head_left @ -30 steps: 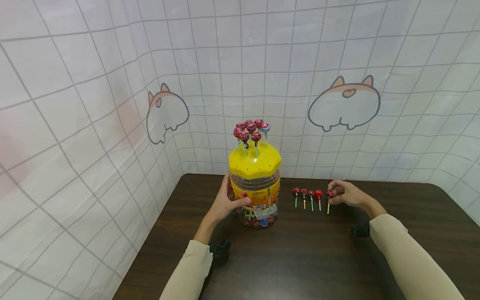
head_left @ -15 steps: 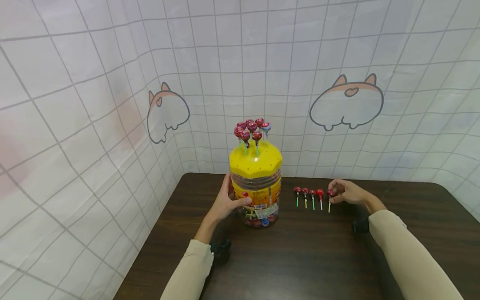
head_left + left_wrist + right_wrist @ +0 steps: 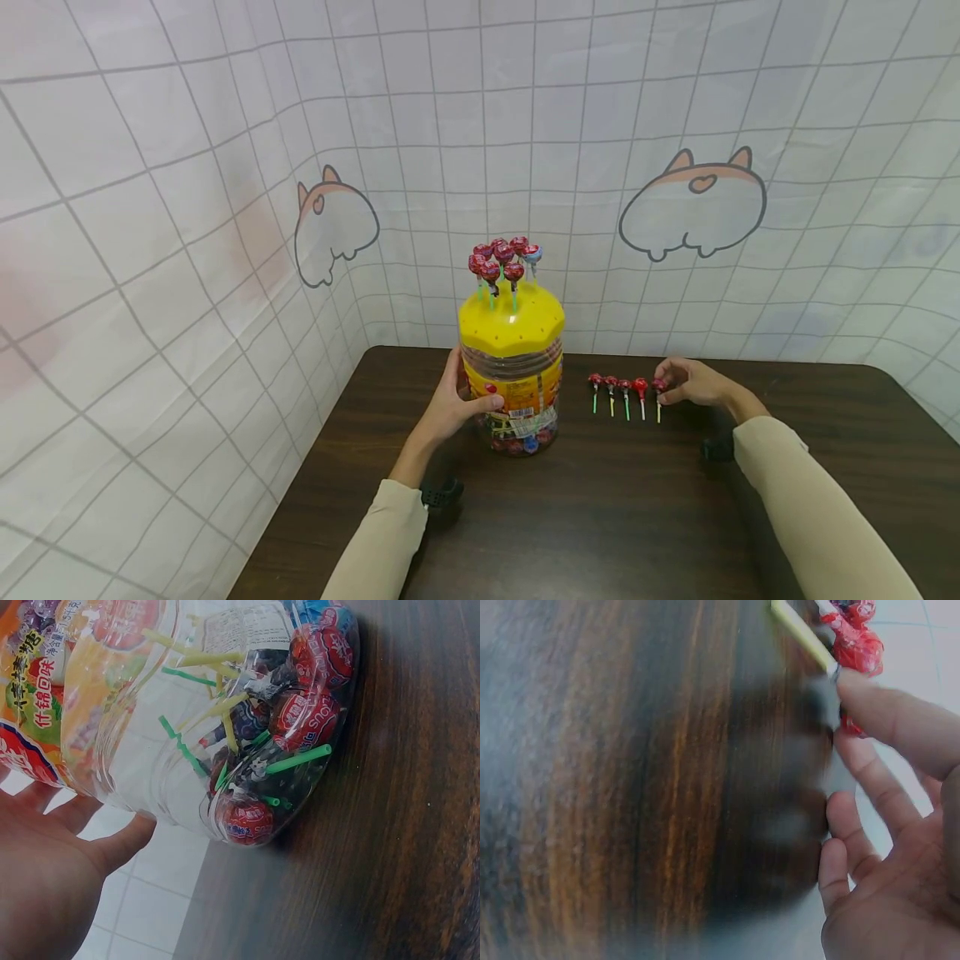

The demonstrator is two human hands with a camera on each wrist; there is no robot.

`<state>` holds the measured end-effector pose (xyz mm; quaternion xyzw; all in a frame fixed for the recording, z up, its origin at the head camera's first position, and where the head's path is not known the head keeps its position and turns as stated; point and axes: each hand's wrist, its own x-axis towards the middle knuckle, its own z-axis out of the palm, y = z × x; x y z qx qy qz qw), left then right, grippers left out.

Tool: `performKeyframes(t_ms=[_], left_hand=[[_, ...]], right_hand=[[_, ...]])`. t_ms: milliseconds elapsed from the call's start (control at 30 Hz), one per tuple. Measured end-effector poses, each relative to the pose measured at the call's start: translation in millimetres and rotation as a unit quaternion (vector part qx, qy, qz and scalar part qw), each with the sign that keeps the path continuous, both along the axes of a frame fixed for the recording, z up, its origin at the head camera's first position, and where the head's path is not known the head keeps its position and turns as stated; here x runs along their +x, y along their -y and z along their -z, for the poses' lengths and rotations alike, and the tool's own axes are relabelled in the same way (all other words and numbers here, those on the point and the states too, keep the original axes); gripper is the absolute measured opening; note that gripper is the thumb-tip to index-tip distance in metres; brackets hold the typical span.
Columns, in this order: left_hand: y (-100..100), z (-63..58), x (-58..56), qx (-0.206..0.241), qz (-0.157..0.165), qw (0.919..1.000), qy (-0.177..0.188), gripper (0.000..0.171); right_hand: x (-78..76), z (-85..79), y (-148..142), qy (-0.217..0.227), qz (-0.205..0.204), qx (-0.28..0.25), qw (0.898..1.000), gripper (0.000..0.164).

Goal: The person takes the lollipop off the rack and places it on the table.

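Note:
A clear plastic candy jar (image 3: 517, 396) with a yellow lid (image 3: 510, 325) stands upright on the table. My left hand (image 3: 453, 406) grips its left side, thumb across the front. Several wrapped lollipops (image 3: 501, 252) stick up from holes in the lid, and more lollipops (image 3: 304, 720) lie at the jar's bottom in the left wrist view. To the right of the jar, my right hand (image 3: 692, 384) pinches a lollipop (image 3: 659, 410) with a yellow stick at the tabletop; its head is partly hidden by thumb and finger (image 3: 892, 724). Left of it, several lollipops (image 3: 626, 404) lie in a row, sticks toward me.
The dark wooden table (image 3: 600, 508) has its far edge close behind the jar and the row. A white grid-patterned cloth (image 3: 555, 150) hangs behind and to the left. Both wrists wear dark bands (image 3: 441, 494).
My right hand and its lollipop have shifted very slightly left, toward the row. The left hand keeps its grip, and the jar stays in place.

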<state>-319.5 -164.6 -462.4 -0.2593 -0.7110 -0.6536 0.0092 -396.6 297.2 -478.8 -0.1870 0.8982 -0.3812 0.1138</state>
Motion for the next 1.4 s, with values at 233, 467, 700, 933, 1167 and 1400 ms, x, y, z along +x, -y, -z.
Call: performKeyframes(t_ms=[233,467,700,933,1167,1400], left_hand=[[0,-0.4,0.5,-0.004,-0.001,1.0000,-0.005,0.098],[0,0.6,0.5,-0.001,0.003,1.0000,-0.008,0.100],[1,0.9,1.6,-0.002,-0.004,0.9999,-0.010,0.100],[1,-1.3,3.9,-0.003,0.001,1.0000,-0.010,0.099],[1,-0.7,2.8,0.002,0.009,0.9999,-0.013,0.098],[1,0.6,2.8,0.005,0.010,0.9999,-0.013,0.097]], right_hand=[[0.0,2.2,1,-0.010,0.009,0.013,1.000,0.037],[4.8,1.8,2,-0.011,0.013,-0.008,1.000,0.035],[18.5,-31.2,13,-0.037,0.007,-0.037,0.999,0.044],[37.4,-96.2,45,-0.090,-0.027,-0.086,0.992,0.048],[63.6,-155.4,101,-0.160,-0.048,-0.121,0.979,0.047],[80.3,-178.7,152,-0.216,-0.047,-0.196,0.955,0.040]])
